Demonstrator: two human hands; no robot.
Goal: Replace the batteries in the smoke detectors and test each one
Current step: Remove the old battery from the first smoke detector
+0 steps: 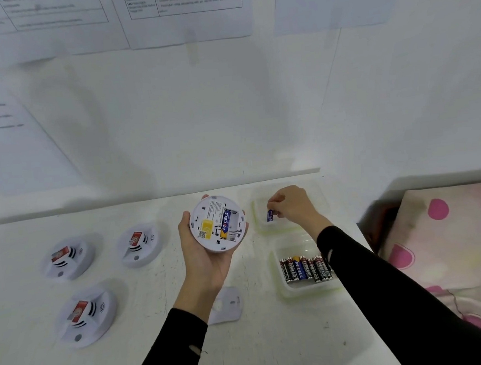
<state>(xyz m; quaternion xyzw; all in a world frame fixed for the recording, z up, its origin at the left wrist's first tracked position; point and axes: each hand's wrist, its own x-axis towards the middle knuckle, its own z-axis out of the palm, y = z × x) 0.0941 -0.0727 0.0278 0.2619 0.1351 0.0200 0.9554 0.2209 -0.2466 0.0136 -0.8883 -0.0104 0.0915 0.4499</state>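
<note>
My left hand [203, 260] holds a round white smoke detector [217, 224] back side up, above the table. Its open battery bay shows one blue and yellow battery [225, 224] and an empty slot beside it. My right hand [291, 207] pinches a small blue battery [270, 215] over the far clear plastic container [261, 229]. A nearer clear container [282, 290] holds several black batteries [318, 268] and one blue and yellow one [298, 268]. A white detector cover plate [229, 305] lies on the table under my left wrist.
Three more white smoke detectors [68, 257] [139, 243] [85, 314] with red labels sit on the left of the white table [274, 338]. Printed sheets [185, 13] hang on the wall behind. A pink-patterned bedcover [451, 240] lies beyond the table's right edge.
</note>
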